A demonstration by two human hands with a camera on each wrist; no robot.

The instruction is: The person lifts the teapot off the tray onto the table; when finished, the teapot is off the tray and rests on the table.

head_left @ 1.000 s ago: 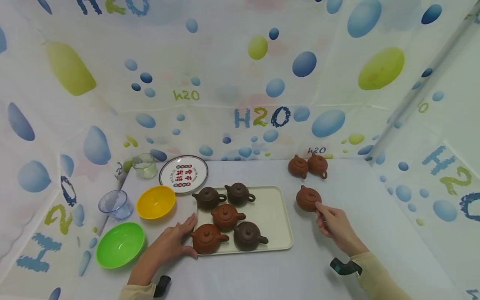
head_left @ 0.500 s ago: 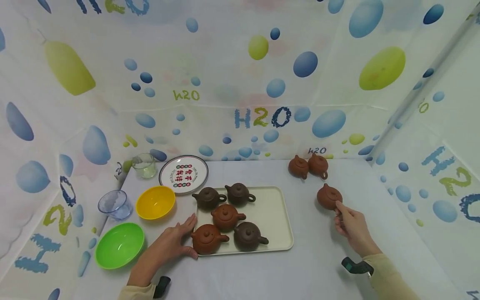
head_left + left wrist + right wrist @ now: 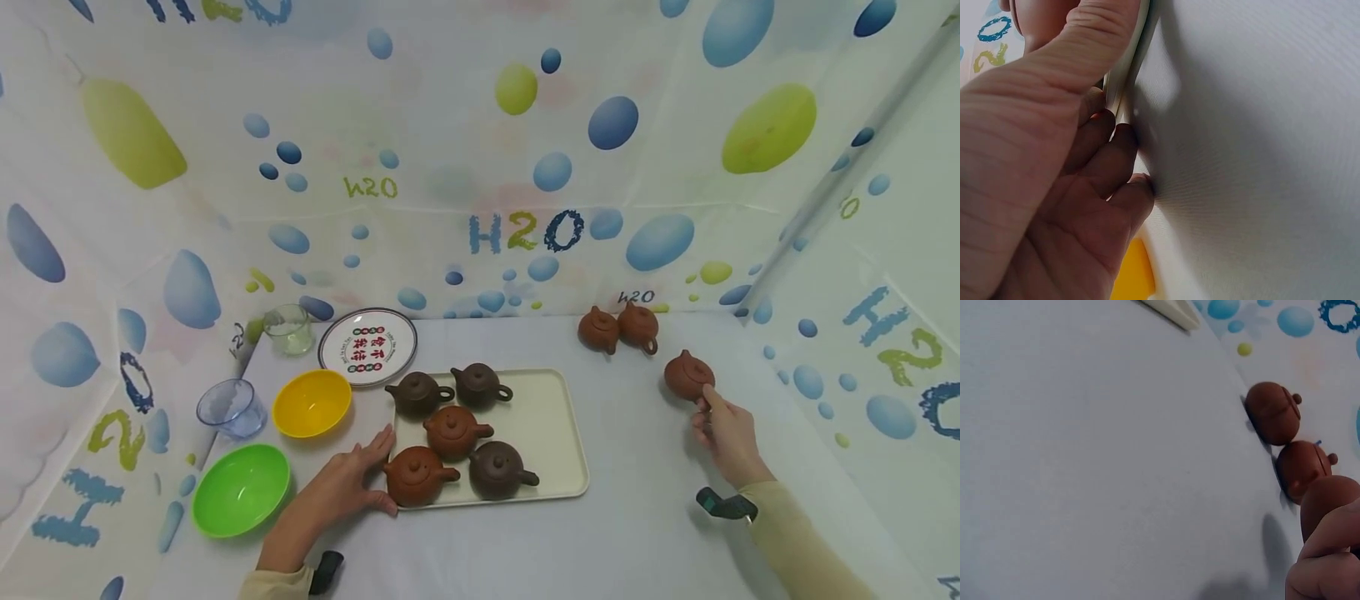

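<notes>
My right hand (image 3: 729, 437) pinches the handle of a reddish-brown clay teapot (image 3: 687, 375), right of the tray. In the right wrist view this teapot (image 3: 1329, 500) appears raised off the cloth. Spread along the left edge of the cream tray (image 3: 551, 433), my left hand (image 3: 341, 487) touches its rim with thumb and fingers. On that tray stand two reddish teapots (image 3: 417, 477) and three dark brown ones (image 3: 501, 471). The left wrist view has the left hand's fingers (image 3: 1119, 153) beside the tray edge (image 3: 1129, 69).
Two reddish teapots (image 3: 598, 330) stand close together at the back right. Left of the tray are a yellow bowl (image 3: 312, 404), a green bowl (image 3: 242, 492), a bluish glass (image 3: 232, 410), a clear glass (image 3: 288, 330) and a printed plate (image 3: 367, 347). Patterned cloth walls (image 3: 435, 125) bound the table.
My right hand has carried the held teapot to the right and slightly farther back, away from the tray. The left hand and the teapots on the tray have stayed put.
</notes>
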